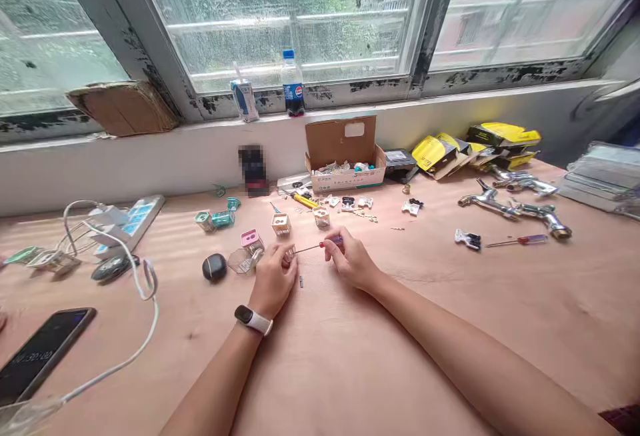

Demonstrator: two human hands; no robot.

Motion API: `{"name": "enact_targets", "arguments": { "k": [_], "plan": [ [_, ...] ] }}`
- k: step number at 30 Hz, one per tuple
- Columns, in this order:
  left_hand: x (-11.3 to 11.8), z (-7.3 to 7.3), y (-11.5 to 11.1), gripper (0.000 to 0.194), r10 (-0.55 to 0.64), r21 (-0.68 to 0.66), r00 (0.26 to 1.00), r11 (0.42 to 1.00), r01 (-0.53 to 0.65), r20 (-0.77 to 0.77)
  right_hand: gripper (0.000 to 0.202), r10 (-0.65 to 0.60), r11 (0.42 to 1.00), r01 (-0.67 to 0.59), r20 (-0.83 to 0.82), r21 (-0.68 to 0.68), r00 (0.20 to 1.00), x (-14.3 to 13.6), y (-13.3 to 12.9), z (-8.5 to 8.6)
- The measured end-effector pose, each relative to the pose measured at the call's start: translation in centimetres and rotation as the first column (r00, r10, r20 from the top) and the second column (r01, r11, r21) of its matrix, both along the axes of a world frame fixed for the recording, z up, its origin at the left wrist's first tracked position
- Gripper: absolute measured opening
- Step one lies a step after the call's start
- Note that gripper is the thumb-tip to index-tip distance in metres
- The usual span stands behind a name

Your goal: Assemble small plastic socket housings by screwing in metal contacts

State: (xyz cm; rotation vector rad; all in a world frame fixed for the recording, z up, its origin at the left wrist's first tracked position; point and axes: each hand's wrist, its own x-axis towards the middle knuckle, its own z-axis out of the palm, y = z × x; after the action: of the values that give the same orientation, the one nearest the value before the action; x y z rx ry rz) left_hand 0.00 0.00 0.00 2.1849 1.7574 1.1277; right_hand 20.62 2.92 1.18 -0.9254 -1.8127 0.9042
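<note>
My right hand (349, 259) is closed round the handle of a screwdriver (310, 248), its thin shaft pointing left. The tip meets a small clear pinkish piece (289, 254) pinched in my left hand (274, 279); the fingers hide much of that piece. Just below, a tiny metal part (301, 281) lies on the table. Left of my left hand sit a pencil sharpener with a pink two-hole top (251, 241) and a clear many-sided cover (241, 261). Beyond my hands stand an orange-topped sharpener (281, 224) and another pale-topped sharpener (321, 217).
A black round case (215, 267), teal sharpener parts (223, 219), a power strip (133, 223) and a phone (45, 353) lie left. Behind stands an open cardboard box (347, 179). At right are metal taps (515, 209) and a second screwdriver (520, 241).
</note>
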Motion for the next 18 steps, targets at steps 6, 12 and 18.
{"name": "enact_targets", "arguments": {
  "k": [6, 12, 18],
  "plan": [
    [-0.05, 0.01, -0.22, 0.024, -0.009, 0.020, 1.000, 1.000, 0.008, 0.016, 0.022, -0.051, 0.999, 0.051, 0.023, -0.011, 0.998, 0.17, -0.01, -0.05],
    [0.12, 0.27, -0.29, 0.023, -0.008, 0.029, 1.000, 1.000, 0.007, 0.016, 0.028, -0.081, 0.996, 0.081, 0.015, -0.025, 0.997, 0.01, -0.08, 0.16],
    [0.18, 0.47, -0.39, 0.023, -0.018, 0.033, 1.000, 0.999, 0.017, 0.010, 0.033, -0.112, 0.994, 0.112, 0.034, -0.011, 0.993, -0.08, -0.15, 0.25]
  ]
}}
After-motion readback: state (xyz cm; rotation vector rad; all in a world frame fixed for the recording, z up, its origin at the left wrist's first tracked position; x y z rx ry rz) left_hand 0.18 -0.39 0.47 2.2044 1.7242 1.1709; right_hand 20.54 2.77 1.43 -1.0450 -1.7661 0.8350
